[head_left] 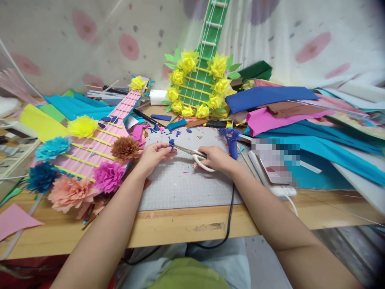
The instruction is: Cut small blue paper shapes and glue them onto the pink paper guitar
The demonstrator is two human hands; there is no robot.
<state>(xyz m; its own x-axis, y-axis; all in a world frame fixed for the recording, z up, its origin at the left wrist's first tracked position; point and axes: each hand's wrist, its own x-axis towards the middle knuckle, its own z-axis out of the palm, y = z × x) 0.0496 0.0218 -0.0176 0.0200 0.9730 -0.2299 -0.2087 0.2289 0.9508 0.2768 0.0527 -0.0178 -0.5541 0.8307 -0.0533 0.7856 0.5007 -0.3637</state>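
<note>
Over the grey cutting mat (180,188), my left hand (156,156) pinches a small piece of dark blue paper (171,143) between thumb and fingers. My right hand (218,158) grips white-handled scissors (203,162), whose blades point left and reach the blue paper. Whether the blades are touching it I cannot tell. Left of my left hand lies a pink paper guitar (87,156) with paper flowers around its body. Blue and brown paper scraps (178,133) are strewn across the back of the mat.
A green paper guitar (198,88) ringed with yellow flowers leans at the back. A blue glue gun (232,140) stands right of the mat, near a black cable (231,212) hanging over the table edge. Folded coloured paper (270,98) is piled on the right. A phone (275,164) lies nearby.
</note>
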